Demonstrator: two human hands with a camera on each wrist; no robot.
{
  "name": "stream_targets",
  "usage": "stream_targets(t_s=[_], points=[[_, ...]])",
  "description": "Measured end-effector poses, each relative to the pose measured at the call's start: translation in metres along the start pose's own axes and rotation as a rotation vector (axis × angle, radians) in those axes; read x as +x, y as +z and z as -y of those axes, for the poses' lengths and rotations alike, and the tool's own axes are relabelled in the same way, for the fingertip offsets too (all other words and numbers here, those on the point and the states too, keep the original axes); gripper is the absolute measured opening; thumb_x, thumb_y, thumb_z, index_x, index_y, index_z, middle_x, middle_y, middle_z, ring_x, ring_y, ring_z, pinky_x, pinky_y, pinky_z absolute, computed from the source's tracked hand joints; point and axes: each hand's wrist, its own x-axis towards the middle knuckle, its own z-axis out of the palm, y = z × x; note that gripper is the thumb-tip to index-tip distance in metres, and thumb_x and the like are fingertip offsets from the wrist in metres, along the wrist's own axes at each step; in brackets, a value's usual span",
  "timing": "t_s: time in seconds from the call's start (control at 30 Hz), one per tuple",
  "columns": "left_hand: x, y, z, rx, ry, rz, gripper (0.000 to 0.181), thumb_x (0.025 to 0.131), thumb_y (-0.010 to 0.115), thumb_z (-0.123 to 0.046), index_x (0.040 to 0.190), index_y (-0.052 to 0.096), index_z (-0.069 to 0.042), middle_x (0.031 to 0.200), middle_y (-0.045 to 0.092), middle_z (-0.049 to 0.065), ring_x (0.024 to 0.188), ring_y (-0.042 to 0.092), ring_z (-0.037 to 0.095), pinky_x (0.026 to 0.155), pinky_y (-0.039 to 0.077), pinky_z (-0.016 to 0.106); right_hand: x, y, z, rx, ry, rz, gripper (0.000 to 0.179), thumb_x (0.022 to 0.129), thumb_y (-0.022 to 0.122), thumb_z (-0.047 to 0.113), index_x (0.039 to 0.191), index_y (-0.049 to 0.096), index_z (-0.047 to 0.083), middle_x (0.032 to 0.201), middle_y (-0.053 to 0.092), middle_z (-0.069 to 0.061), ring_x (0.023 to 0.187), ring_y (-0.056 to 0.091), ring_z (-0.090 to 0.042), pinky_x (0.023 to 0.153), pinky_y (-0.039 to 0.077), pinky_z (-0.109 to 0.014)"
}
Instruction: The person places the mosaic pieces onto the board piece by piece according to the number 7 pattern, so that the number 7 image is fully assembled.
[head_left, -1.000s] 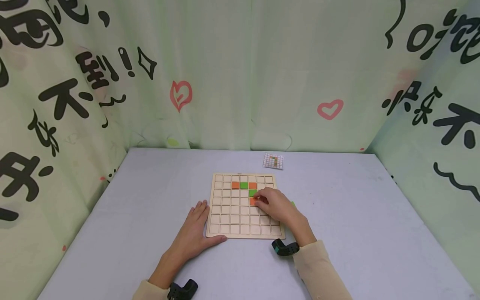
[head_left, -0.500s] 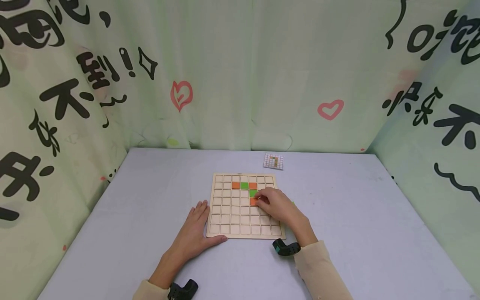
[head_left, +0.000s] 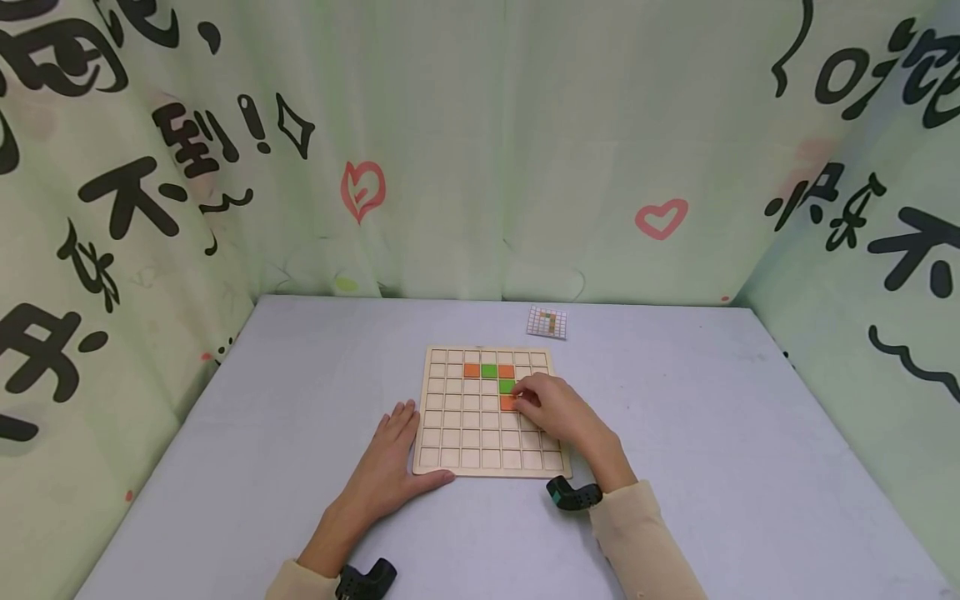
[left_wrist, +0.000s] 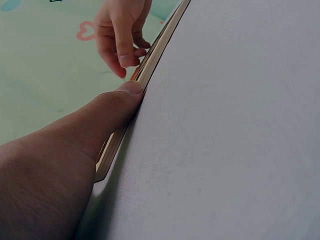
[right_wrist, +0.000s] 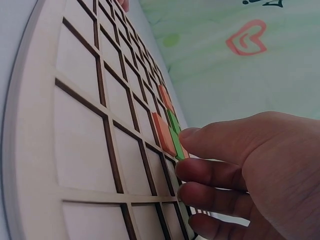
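the orange square tile (head_left: 507, 403) may seat askew if pressed off-centre; the right hand (head_left: 555, 406) could also knock the adjoining green square tile (head_left: 506, 387). slack support from the left hand (head_left: 392, 450), fingers extended at the edge, may let the gridded wooden board (head_left: 450, 459) slide. the orange square tile lies just left of the right fingertips, partly covered. right fingers: bent, narrow gap; grip cannot be confirmed.

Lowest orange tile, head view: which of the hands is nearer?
Right. The right hand is at the orange tile; the left hand is at the left edge of the board.
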Motion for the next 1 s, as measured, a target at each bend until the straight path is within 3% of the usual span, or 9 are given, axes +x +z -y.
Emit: stream_targets(t_s=[1.0], points=[[-0.0001,0.0002,0.0001,-0.001,-0.004,-0.001,0.109,0.076,0.076,-0.063,0.152,0.036,0.005,0.162,0.031,0.021,0.154,0.023,0.035,0.128,0.021,0.051,0.0010,-0.0037,-0.0049,0.020,0.019,0.007,0.018,0.096,0.067,0.018,0.109,0.073,0.008,0.092,0.066,0.000,0.081,0.053,-0.014,0.073,0.048,-0.027]])
